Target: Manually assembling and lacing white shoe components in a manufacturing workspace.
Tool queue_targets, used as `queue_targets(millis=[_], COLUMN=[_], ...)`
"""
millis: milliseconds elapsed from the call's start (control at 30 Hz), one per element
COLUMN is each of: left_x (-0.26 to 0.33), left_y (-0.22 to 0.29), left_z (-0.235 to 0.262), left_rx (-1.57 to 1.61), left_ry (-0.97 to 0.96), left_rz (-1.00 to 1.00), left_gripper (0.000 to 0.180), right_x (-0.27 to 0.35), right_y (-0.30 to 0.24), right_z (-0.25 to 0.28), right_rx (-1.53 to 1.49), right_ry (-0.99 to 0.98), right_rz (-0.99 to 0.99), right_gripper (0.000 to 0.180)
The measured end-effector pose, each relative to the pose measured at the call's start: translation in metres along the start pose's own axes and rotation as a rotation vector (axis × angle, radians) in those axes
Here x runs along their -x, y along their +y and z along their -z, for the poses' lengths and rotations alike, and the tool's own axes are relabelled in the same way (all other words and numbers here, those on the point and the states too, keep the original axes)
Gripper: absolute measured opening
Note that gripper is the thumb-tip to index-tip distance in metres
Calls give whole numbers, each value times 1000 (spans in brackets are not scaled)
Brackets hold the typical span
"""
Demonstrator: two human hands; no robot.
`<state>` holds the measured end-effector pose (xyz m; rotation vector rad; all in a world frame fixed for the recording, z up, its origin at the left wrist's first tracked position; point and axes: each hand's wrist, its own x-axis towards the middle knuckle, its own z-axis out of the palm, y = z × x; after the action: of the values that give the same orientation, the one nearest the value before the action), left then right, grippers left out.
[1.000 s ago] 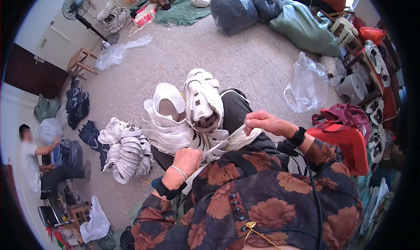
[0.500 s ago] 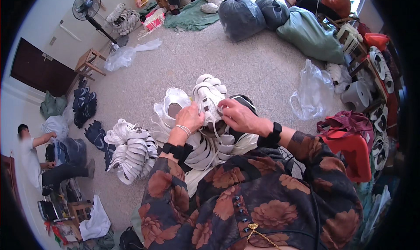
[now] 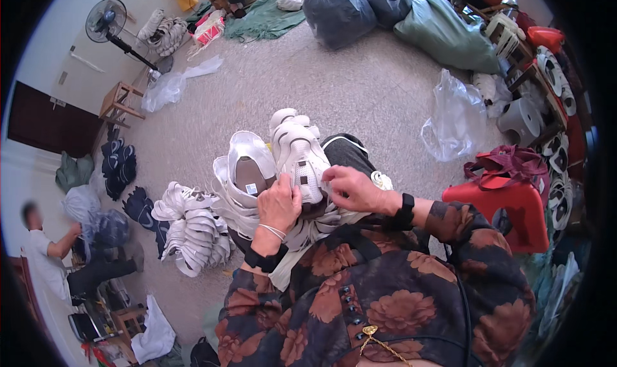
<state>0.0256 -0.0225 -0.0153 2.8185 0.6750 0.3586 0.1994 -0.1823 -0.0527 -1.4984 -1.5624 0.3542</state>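
A white shoe upper (image 3: 304, 169) with dark patches on its tongue lies in front of me, at the near end of a nested row of similar uppers (image 3: 288, 124). My left hand (image 3: 278, 203) grips this upper's left edge, thumb and fingers closed on it. At its right edge my right hand (image 3: 353, 188) has thumb and forefinger pinched together; what lies between them is too small to make out. Beside my left hand rests another white upper (image 3: 250, 168), its brown insole and a small label facing up. A coil of white cord (image 3: 381, 180) shows just beyond my right hand.
More nested white uppers (image 3: 193, 229) lie on the floor at left. A red plastic stool (image 3: 475, 196) with a maroon bag (image 3: 508, 168) stands at right. A clear plastic bag (image 3: 455, 119) lies ahead of it. Another person (image 3: 48, 258) sits at far left.
The view has shifted slightly. The white lace that hung near my right fingers no longer shows. My left hand stays on the upper's edge; my right fingers have drawn closer together.
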Motion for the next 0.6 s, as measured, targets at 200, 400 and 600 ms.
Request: queue_targets(millis=[200,400,600], left_x=[-1,-12,-22], left_y=[19,41,50], left_z=[7,-29,-28], left_rx=[141,652,592], left_ry=[195,-121,-114], left_rz=[-172,250,308], left_gripper=[24,33,38], right_x=[-8,-26,-37], right_y=[-8,-26,-58], right_z=[18,65,184], right_rx=[-870,-898,-549], right_ry=[119,82,279], right_rz=[-599,-766,-510], right_gripper=[26,24,15])
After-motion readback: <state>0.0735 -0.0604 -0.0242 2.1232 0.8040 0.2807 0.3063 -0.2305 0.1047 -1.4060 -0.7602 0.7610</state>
